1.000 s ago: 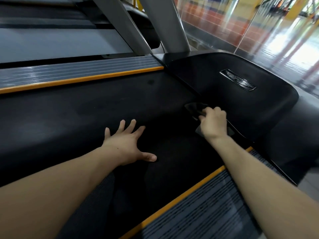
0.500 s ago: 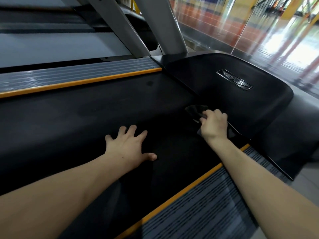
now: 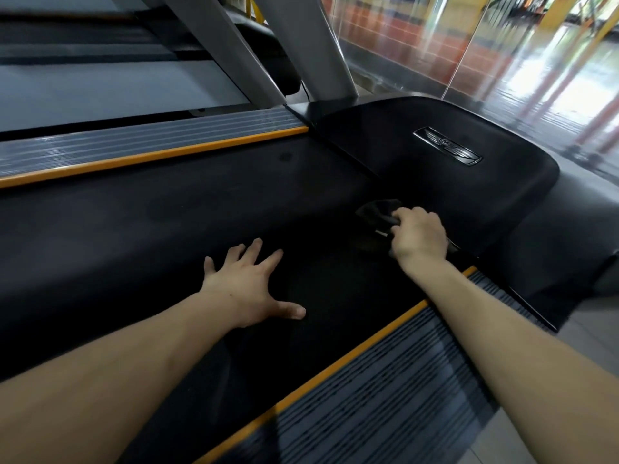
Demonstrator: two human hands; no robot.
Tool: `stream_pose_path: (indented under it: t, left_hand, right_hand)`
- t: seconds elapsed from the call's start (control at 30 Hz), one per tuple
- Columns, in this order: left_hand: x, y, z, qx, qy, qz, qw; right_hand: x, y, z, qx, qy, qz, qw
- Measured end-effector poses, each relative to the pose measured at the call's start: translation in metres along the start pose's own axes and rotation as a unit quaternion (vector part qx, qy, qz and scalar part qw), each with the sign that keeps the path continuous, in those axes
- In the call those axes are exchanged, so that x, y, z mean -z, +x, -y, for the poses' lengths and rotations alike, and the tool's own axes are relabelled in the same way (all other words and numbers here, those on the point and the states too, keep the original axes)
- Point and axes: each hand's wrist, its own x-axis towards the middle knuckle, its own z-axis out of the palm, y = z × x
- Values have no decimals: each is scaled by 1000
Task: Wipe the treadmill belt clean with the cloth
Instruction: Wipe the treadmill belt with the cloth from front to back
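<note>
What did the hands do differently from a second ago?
Hardly anything. The right hand still grips the dark cloth at the front end of the treadmill belt, beside the black motor cover; any wiping movement is too small to see. The left hand stays flat on the belt with fingers spread. Nothing was picked up or let go.

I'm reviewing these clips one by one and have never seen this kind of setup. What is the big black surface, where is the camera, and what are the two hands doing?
The camera sits on the person's head, looking down at their own arms. The wide black surface is a treadmill belt, with orange-edged side rails along it and a black motor cover at its front end. The left hand lies flat on the belt, fingers spread. The right hand grips a dark cloth, bunched up where the belt meets the cover. Glass panels stand behind.
</note>
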Motion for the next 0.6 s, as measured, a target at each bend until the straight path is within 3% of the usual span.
stream_pose_path:
  t: [0.07,0.17,0.27,0.43,0.6]
  left_hand:
    - [-1,0,1,2,3,0,1000]
    - [-6,-2,3,-2,12,-3,1000]
    - [-9,-2,5,-4,16,-3,1000]
    - [-7,0,4,0,16,10,1000]
    - [-8,2,4,3,22,21,1000]
  right_hand:
    - [-1,-25,22,8,18,11,1000]
    - [-3,-79,46,116,42,10,992]
    - [2,-72,28,176,87,44,980]
    - [1,2,-31,34,29,33,998]
    - [2,-32,-5,30,50,28,998]
